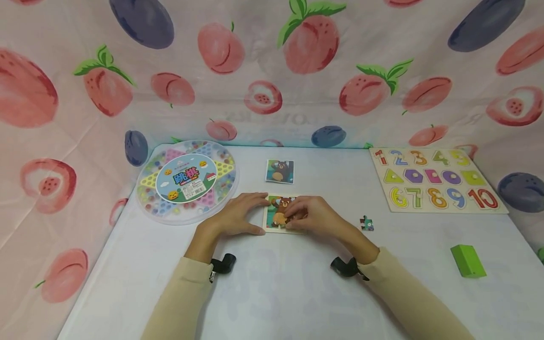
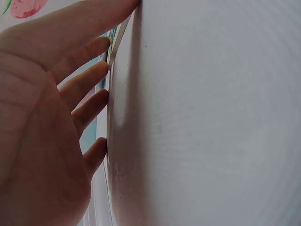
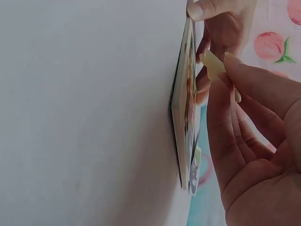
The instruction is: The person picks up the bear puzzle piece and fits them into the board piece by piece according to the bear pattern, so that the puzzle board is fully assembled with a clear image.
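Observation:
A square bear jigsaw puzzle (image 1: 274, 215) lies in its wooden tray on the white table, its right part hidden by my right hand. My left hand (image 1: 238, 215) rests at the tray's left edge with thumb and fingers spread, touching the near and far left corners. Above the puzzle, my right hand (image 1: 314, 215) pinches a small puzzle piece (image 3: 213, 66) between thumb and fingertips; its pale side faces the right wrist camera. Off to the right lies a loose teal and brown puzzle piece (image 1: 367, 223). Behind the tray is a small bear picture card (image 1: 280, 171).
On the left sits a round Chinese checkers box (image 1: 144, 208) with coloured beads. A wooden number board (image 1: 384, 189) lies at the back right. A green block (image 1: 467, 260) is near the right edge. Peach-printed cloth (image 1: 297, 94) hangs behind the table.

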`<state>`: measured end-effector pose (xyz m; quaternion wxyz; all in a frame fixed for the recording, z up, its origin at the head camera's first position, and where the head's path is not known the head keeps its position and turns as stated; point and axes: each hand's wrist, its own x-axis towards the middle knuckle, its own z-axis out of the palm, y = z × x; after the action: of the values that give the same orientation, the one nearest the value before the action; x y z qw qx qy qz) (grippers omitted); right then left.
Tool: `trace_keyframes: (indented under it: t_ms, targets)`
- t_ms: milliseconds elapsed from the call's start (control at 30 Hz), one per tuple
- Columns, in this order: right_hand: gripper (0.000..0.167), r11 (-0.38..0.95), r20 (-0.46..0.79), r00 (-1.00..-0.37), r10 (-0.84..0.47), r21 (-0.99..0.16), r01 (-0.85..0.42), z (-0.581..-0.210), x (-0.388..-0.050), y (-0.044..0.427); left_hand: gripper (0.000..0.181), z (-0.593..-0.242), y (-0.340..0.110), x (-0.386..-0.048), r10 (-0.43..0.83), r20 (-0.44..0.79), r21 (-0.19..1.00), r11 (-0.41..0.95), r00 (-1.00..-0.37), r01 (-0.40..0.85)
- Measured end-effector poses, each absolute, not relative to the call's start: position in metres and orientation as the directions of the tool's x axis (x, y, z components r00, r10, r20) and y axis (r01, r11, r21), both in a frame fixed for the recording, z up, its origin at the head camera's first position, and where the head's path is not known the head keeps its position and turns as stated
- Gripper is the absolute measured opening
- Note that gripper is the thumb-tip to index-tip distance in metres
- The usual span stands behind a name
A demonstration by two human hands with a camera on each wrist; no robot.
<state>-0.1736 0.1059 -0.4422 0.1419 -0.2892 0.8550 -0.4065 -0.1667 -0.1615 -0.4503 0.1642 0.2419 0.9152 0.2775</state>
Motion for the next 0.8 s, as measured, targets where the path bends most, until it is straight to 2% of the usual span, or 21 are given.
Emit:
trace_keyframes:
  t_ms: [800]
  targets:
    - [0.011, 0.643, -0.082, -0.832, -0.548, -0.678, -0.357, -0.445, -0.1717, 0.0959, 0.074, -0.447, -0.1609, -0.165, 0.535, -0.164, 0.586, 0.729, -0.829, 0.354]
